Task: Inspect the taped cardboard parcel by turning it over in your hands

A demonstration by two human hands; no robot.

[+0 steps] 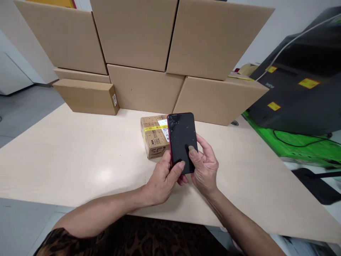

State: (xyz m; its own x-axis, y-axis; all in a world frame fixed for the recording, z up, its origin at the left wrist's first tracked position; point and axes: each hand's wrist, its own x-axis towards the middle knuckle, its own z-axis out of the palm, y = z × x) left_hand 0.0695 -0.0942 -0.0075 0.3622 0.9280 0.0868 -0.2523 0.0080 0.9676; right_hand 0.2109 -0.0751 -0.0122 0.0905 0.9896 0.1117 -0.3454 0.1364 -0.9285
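A smartphone with a dark screen and a thin red edge is held up above the table. My left hand grips its lower left side, the thumb lying over the bottom of the screen. On the lower right, my right hand holds the same phone, with its thumb resting on the glass. Whitish specks or cracks show near the screen's top left corner. Partly hidden behind the phone sits a small cardboard parcel with yellow tape, a white label and dark printing. The fingers behind the phone are mostly out of sight.
Large cardboard boxes are stacked along the back of the pale table. A flatter brown carton stands at the back left. At the right, a black machine with yellow stickers rises beside a bright green surface.
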